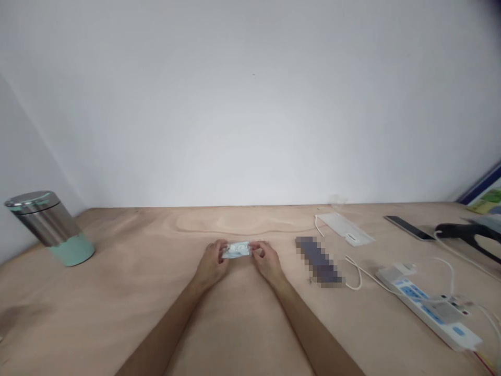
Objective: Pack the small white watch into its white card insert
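A small pale blue plastic packet [236, 249] is being pinched at both ends, just above the middle of the plywood table [117, 261], its long axis lying left to right. The left hand [211, 263] is closed in a tight grip on the left end, and the right hand [268, 262] on the right end; neither is nearer. Nothing stands in the way. To the right lies a pixelated, unidentifiable object [318, 260], with a white power strip [426, 305] beyond it. Far left, a steel-and-teal tumbler [50, 227] is standing.
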The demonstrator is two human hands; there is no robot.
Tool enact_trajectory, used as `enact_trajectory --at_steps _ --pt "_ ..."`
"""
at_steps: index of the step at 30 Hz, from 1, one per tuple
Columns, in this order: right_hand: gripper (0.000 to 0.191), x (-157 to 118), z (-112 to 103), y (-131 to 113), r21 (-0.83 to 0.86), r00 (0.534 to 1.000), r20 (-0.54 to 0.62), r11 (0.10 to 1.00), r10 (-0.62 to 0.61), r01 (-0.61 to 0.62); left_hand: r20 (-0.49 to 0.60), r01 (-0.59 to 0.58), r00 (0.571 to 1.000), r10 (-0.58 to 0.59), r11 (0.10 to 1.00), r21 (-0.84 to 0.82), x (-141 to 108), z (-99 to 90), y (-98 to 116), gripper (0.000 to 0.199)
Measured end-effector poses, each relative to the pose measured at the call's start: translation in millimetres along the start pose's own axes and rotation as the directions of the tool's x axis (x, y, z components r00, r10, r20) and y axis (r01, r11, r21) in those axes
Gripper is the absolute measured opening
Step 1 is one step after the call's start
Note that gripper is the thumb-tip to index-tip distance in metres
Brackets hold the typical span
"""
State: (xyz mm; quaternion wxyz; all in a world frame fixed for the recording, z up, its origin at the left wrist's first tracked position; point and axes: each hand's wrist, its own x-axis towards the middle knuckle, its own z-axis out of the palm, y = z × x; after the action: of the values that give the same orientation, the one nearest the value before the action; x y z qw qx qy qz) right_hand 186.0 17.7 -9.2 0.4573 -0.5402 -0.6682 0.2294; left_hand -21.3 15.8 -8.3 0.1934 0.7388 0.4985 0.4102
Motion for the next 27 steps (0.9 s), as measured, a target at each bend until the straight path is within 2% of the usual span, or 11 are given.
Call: enact_trajectory --at_steps 5,9,15,27 --pt "0.019 -0.7 -2.3 -3.7 -0.017 0.999 -0.03 0.999 -0.043 0.042 -0.074 0.08 0.993 -0.087 0.992 -0.098 3.7 -3.0 -0.5 0.027" --pt "0.019 -2.4 -3.4 -6.7 -0.041 1.0 -0.011 0.999 -0.008 0.008 -0.095 0.118 0.987 -0.133 0.982 -0.149 5.1 -5.2 1.8 0.024" --pt "0.021 -4.9 -4.3 -10.1 -0.091 0.993 0.015 0.989 0.118 -0.116 -0.093 0.136 0.983 -0.156 0.973 -0.186 4.7 -6.5 6.4 0.023" --pt "0.023 -4.5 -2.3 -4.8 0.008 0.994 0.037 0.995 0.103 -0.104 -0.057 0.182 0.978 -0.203 0.95 -0.252 4.8 -9.5 7.4 0.015"
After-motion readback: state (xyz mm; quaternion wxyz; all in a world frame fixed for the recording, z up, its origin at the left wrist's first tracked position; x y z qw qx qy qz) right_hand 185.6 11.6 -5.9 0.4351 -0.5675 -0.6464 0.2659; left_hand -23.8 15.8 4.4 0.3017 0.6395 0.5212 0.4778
